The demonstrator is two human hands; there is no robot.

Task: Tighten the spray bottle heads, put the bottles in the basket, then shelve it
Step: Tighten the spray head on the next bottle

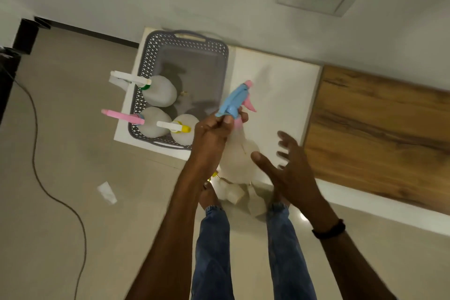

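Observation:
My left hand is shut on the blue and pink spray head of a white bottle, which hangs below it over the table's near edge. My right hand is open, fingers spread, just right of the bottle's body and apart from it. A grey perforated basket stands on the white table. Along its left and near side stand three white bottles: one with a white and green head, one with a pink head, one with a white and yellow head.
A wooden panel adjoins the table on the right, against a white wall. A cable runs over the tiled floor at left, near a scrap of paper. White objects lie on the floor between my feet.

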